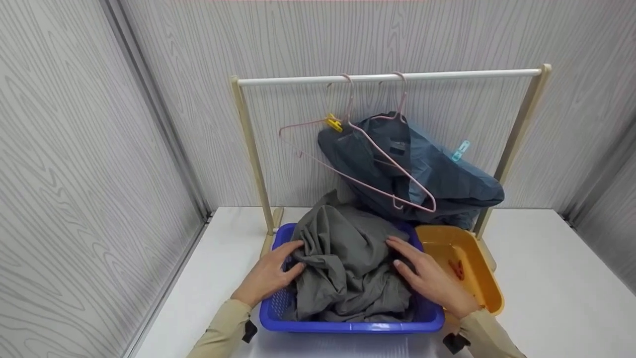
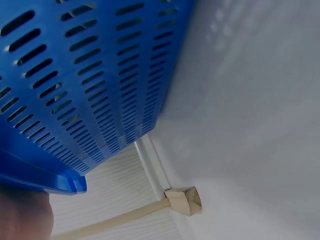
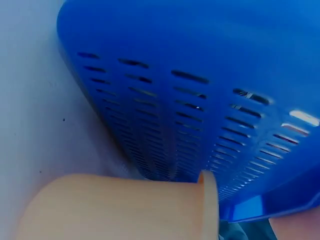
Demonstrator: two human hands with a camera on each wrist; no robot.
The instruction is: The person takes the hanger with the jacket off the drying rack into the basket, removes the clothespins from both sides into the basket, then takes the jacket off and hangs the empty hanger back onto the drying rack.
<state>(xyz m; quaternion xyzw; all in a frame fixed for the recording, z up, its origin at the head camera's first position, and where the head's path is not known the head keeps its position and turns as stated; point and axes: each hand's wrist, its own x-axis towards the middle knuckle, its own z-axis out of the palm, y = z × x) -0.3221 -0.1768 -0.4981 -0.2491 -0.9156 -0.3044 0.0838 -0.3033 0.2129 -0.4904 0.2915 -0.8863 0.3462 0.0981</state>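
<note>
A grey crumpled garment (image 1: 348,263) lies heaped in a blue slotted plastic basket (image 1: 353,326). At the heap's left side is my left hand (image 1: 268,273), its fingertips touching the cloth and thumb apart from the index finger. My right hand (image 1: 430,278) reaches over the basket's right rim, with extended fingers at the cloth's right side. Only the basket's slotted outer wall (image 2: 90,75) and a bit of the left hand (image 2: 25,215) show in the left wrist view. Likewise, the right wrist view shows the basket's other wall (image 3: 165,100) and the right hand's edge (image 3: 295,227).
Behind the basket stands a rack with a white rail (image 1: 462,75). On it hang a bare pink hanger (image 1: 392,161) with a yellow clip (image 1: 333,123) and a dark blue jacket (image 1: 437,174) with a light blue clip (image 1: 460,150). A yellow tray (image 1: 489,278) holds red clips (image 1: 457,269).
</note>
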